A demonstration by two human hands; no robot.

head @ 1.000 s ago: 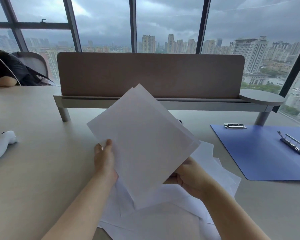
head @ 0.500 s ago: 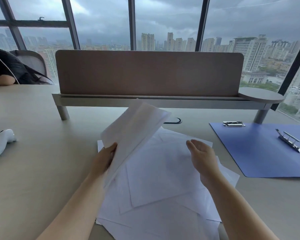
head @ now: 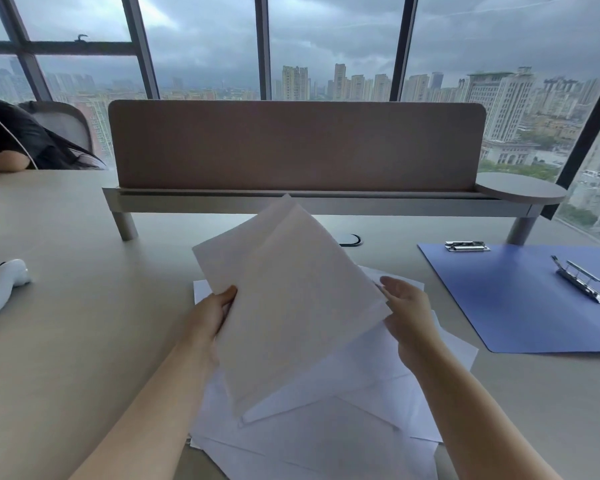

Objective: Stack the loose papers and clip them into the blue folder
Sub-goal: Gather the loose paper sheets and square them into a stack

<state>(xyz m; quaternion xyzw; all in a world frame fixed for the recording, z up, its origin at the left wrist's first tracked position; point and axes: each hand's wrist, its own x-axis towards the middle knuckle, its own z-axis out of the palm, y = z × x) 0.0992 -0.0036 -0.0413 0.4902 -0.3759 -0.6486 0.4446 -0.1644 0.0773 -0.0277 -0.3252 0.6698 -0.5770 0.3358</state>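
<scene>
My left hand [head: 212,315] grips the left edge of a small bundle of white sheets [head: 291,299], held tilted above the desk. My right hand [head: 407,308] is at the bundle's right corner, fingers loosely extended against the edge. Under both hands several loose white papers [head: 343,431] lie scattered in a rough heap. The blue folder [head: 520,303] lies open flat to the right, with a metal lever clip [head: 581,284] on its right part and a second metal clip [head: 466,246] at its top edge.
A brown divider panel [head: 295,147] on a grey metal rail crosses the desk behind the papers. A white handheld device [head: 2,287] lies at the left. Another person sits at the far left [head: 18,140]. A cable grommet [head: 350,240] sits behind the bundle.
My left hand lifted the bundle so it faces me again. My right hand rose from the heap on the desk to the bundle's right corner.
</scene>
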